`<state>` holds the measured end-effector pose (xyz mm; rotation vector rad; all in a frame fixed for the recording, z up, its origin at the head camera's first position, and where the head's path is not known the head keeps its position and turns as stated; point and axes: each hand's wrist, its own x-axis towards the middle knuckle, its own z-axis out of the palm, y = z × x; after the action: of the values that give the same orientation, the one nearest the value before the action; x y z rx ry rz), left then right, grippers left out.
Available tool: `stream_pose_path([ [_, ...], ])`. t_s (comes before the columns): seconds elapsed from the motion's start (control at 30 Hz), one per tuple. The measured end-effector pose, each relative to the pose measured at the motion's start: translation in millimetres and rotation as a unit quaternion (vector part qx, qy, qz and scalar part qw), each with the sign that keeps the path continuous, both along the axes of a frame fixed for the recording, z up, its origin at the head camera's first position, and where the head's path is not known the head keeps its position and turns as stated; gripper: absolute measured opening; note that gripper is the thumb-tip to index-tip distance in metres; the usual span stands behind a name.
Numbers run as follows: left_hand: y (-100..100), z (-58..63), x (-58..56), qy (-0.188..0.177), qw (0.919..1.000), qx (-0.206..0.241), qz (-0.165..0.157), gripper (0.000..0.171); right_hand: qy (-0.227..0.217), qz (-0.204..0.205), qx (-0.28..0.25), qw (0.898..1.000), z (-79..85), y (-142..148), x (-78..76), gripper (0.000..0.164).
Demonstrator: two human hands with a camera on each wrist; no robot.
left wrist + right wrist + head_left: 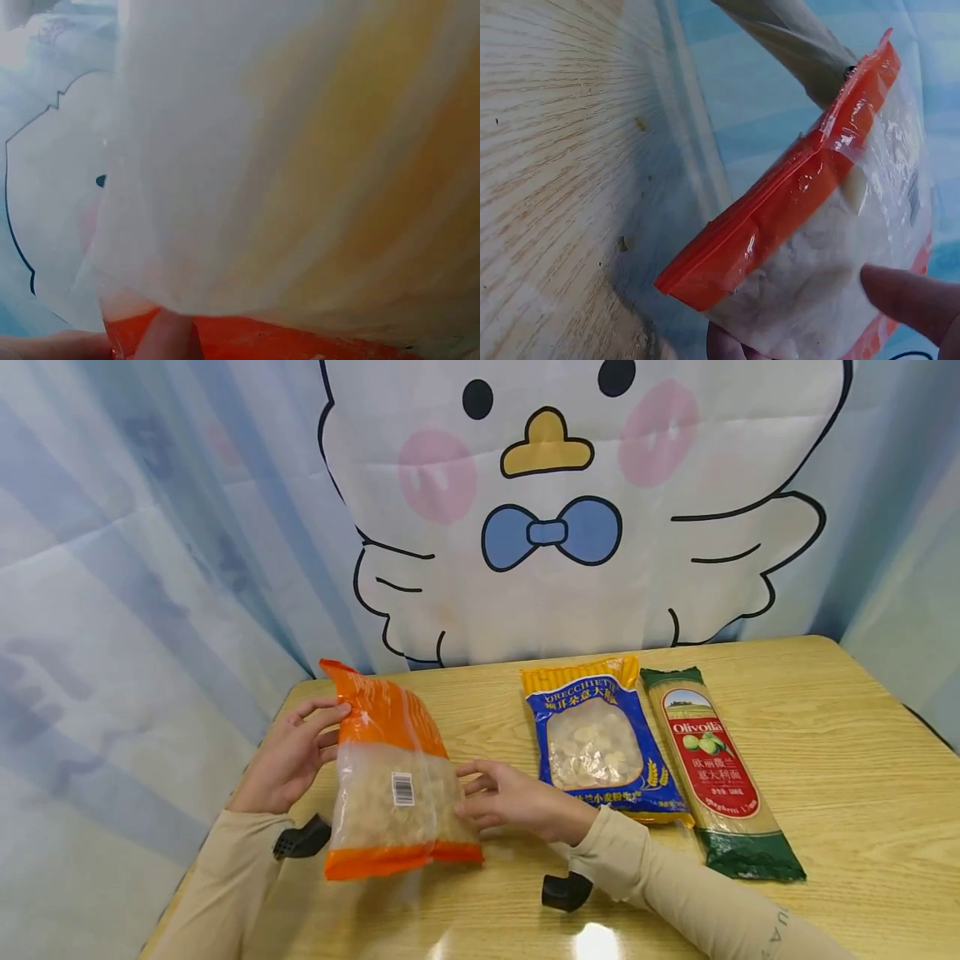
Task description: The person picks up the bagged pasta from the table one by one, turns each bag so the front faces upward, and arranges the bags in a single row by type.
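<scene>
A clear plastic bag (375, 785) with orange ends, a barcode label and pale pieces inside stands tilted between the two hands, its back facing the head camera. At its upper left edge, the left hand (288, 760) grips the orange part, thumb on the near face. The right hand (517, 802) pinches the lower right side; in the right wrist view its thumb (915, 296) lies on one face and fingertips show behind the other. That view also shows the orange bottom seam (795, 195) raised off the table. The bag's pale surface (225, 150) fills most of the left wrist view.
Right of the hands, a blue and yellow bag of orecchiette pasta (592, 747) lies flat, with a green-ended spaghetti packet (712, 768) alongside it. The wooden table (847, 735) ends at a printed curtain (525, 602) behind and at the left.
</scene>
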<state>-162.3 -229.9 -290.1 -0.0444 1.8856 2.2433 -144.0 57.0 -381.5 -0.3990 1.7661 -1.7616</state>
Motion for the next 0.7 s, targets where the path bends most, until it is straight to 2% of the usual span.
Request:
stream_pose_path([
  [0.23,14,12.1,1.3,0.027,0.9996,-0.008,0.001,0.013,-0.006,0.011,-0.027,1.0,2.3,5,-0.5,0.065],
  [0.4,21,21.3,6.6,0.066,0.9977,-0.013,0.004,0.01,0.011,0.019,-0.033,0.999,10.8,7,0.6,0.069],
  [0.6,27,31.3,10.3,0.098,0.9945,-0.02,0.032,0.016,0.043,-0.008,-0.054,0.998,31.4,-2,8.0,0.069],
  [0.7,32,34.9,11.3,0.115,0.9922,-0.017,0.045,0.02,0.074,-0.029,-0.043,0.996,41.8,-7,11.9,0.072],
])
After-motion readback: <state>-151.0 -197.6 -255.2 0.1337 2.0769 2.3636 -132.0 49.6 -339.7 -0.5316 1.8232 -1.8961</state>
